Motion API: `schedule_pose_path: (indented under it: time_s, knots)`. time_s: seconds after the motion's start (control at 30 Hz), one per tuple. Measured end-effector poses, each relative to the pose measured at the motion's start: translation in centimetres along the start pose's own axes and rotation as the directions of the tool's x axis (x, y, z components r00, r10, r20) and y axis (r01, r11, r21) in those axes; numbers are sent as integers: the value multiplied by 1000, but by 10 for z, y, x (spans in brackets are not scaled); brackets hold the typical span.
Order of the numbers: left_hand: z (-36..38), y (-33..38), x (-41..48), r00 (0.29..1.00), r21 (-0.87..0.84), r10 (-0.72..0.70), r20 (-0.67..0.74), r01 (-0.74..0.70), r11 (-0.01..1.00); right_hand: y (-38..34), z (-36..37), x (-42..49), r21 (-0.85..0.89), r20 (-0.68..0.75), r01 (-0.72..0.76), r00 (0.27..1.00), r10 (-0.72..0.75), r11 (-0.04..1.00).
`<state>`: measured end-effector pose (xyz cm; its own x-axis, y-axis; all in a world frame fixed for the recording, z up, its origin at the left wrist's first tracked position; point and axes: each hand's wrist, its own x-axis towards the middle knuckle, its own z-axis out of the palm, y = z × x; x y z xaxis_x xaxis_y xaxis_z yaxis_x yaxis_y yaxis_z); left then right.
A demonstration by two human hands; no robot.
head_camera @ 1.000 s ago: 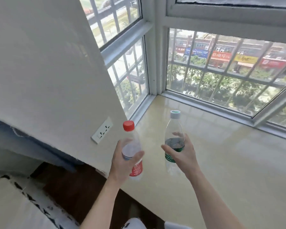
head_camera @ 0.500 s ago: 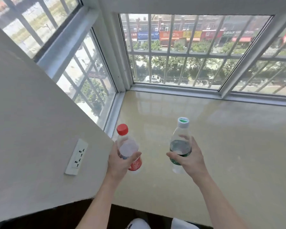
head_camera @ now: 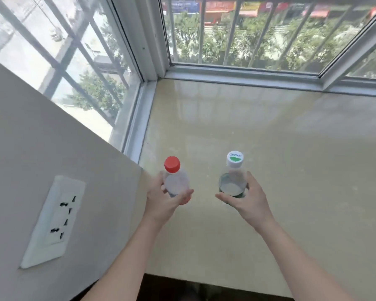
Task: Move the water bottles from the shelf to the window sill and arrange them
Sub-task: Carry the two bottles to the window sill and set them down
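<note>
A glossy beige window sill (head_camera: 269,148) fills the bay, with barred windows (head_camera: 237,33) along its far edge and left edge meeting at the far-left corner; trees show outside. A grey wall (head_camera: 52,148) with a white double socket (head_camera: 52,220) juts in on my left, by the sill's near-left corner. My left hand (head_camera: 161,200) has its fingers wrapped around the red-capped bottle (head_camera: 175,179), clear with a red label. My right hand (head_camera: 248,198) grips the white-capped bottle (head_camera: 233,177), green-labelled. Both are upright above the sill's near-left part.
</note>
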<state>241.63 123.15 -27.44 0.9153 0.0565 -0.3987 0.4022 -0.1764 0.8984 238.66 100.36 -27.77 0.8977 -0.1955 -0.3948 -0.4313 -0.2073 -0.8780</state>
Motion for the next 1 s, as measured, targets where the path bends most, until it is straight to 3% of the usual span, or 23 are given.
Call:
schedule_pose_path:
  time_s: [0.43,1.0]
  knots:
    - [23,-49,80,967,205,254,-3,-248,947,40,51,79,-88,-83,205,974,-212,975]
    - [17,-93,110,969,189,242,49,-247,950,96,73,100,-90,-189,28,981,-44,996]
